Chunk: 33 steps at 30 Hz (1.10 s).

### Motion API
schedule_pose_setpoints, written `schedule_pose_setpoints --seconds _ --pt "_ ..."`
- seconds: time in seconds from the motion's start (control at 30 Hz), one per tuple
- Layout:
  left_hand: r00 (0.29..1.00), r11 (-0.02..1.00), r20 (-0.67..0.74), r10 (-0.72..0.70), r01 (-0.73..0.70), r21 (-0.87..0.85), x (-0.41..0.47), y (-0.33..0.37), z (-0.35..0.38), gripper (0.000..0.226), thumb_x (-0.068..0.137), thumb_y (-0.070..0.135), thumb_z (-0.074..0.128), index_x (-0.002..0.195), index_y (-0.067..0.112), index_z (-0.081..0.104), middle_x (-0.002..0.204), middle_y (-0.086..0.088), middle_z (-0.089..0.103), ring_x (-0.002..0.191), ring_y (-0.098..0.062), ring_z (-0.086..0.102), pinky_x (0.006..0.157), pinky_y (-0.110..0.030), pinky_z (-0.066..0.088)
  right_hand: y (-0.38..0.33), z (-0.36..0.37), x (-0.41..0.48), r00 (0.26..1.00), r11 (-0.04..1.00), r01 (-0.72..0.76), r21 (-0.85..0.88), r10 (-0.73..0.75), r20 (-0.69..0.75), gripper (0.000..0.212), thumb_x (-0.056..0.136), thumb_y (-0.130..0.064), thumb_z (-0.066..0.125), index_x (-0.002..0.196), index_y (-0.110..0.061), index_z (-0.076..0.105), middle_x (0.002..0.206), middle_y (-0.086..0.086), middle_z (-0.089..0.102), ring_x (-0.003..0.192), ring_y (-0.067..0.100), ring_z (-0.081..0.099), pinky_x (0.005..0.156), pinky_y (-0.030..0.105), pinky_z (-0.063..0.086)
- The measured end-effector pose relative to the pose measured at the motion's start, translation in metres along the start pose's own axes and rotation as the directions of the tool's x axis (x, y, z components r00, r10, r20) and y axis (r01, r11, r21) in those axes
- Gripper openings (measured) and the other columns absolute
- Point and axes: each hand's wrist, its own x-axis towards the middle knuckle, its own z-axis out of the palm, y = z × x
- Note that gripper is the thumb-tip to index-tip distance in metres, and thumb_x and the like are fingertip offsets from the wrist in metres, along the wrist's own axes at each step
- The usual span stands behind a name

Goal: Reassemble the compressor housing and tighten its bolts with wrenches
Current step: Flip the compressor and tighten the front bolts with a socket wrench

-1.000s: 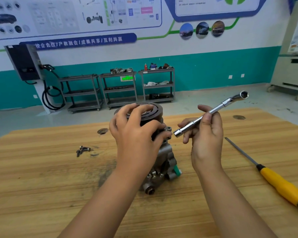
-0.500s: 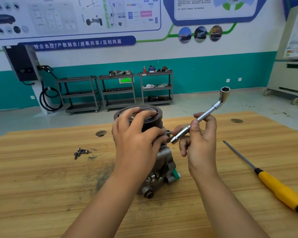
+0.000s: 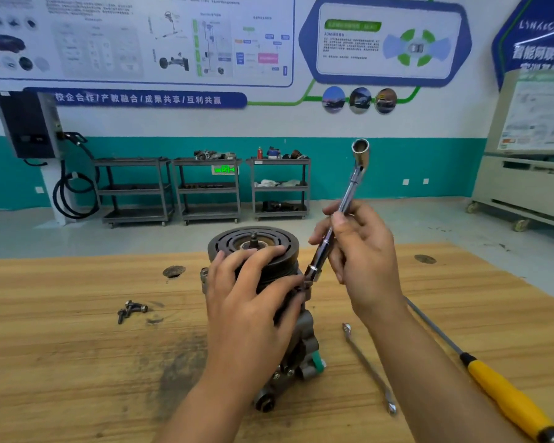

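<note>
wall banner (image 3: 135,99) 校企合作, left grip (image 3: 253,295) holding compressor (image 3: 306,343), right grip (image 3: 363,251) holding socket wrench (image 3: 349,190)

One head cam, wide-angle, fwd & down, close over compressor (image 3: 275,270) on bench (image 3: 61,362), wall (image 3: 301,126) at back

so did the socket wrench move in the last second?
Yes. The socket wrench swung from slanted to steep, its lower end reaching the compressor just under the pulley.

Left hand (image 3: 253,302) grips grey metal compressor (image 3: 269,314) with black pulley, upright on wooden table (image 3: 61,362); right hand (image 3: 362,254) holds chrome L-shaped socket wrench (image 3: 336,219), its lower end at a compressor bolt.
</note>
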Motion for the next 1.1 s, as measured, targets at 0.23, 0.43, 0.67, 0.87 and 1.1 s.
schedule_pose_setpoints --seconds 0.23,0.43,0.67,0.87,1.1 --pt "0.999 0.999 0.018 -0.036 0.036 -0.018 0.0 0.002 -0.002 0.023 0.08 0.036 0.059 0.09 0.021 0.074 0.119 0.0 0.061 0.115 -0.023 0.043 0.112 -0.046 0.019 -0.022 -0.009 0.028 0.906 0.988 0.035 -0.147 0.031 0.423 0.009 0.09 -0.014 0.049 0.088 -0.011 0.057 0.072 0.002 0.071 0.048 0.007 0.048 0.049 0.013 0.04" --pt "0.999 0.999 0.002 -0.047 0.047 -0.021 -0.003 0.001 0.001 0.021 0.079 0.035 0.06 0.088 0.017 0.067 0.12 -0.002 0.059 0.119 -0.023 0.043 0.112 -0.048 0.021 -0.013 -0.01 0.023 0.937 0.987 0.072 -0.145 -0.017 0.349 0.009 0.094 -0.014 0.045 0.092 -0.019 0.053 0.064 -0.005 0.066 0.063 0.004 0.059 0.059 0.013 0.043" --pt "0.999 1.0 -0.017 -0.028 0.028 0.002 -0.008 0.003 0.003 0.021 0.083 0.033 0.059 0.084 0.014 0.067 0.124 -0.006 0.058 0.124 -0.026 0.041 0.115 -0.046 0.018 -0.009 -0.005 0.022 0.962 0.996 0.064 -0.061 -0.045 0.268 0.012 0.096 -0.011 0.044 0.092 -0.019 0.052 0.063 -0.005 0.066 0.057 -0.002 0.057 0.056 0.012 0.042" --pt "0.999 0.999 -0.032 -0.037 0.037 -0.01 -0.009 0.003 0.003 0.02 0.081 0.032 0.06 0.083 0.014 0.067 0.124 -0.005 0.058 0.124 -0.026 0.042 0.114 -0.047 0.018 -0.005 0.002 0.021 0.972 0.993 0.008 -0.12 0.021 0.235 0.01 0.095 -0.014 0.048 0.091 -0.021 0.054 0.06 -0.004 0.066 0.057 0.005 0.054 0.055 0.014 0.042" --pt "0.999 0.999 -0.037 -0.04 0.039 -0.019 -0.009 0.004 0.003 0.02 0.082 0.032 0.06 0.078 0.013 0.065 0.123 -0.007 0.058 0.124 -0.026 0.04 0.113 -0.049 0.02 -0.008 0.001 0.021 0.965 0.971 -0.051 -0.234 0.108 0.24 0.011 0.097 -0.016 0.045 0.093 -0.022 0.053 0.064 -0.005 0.068 0.054 0.002 0.049 0.057 0.015 0.044"
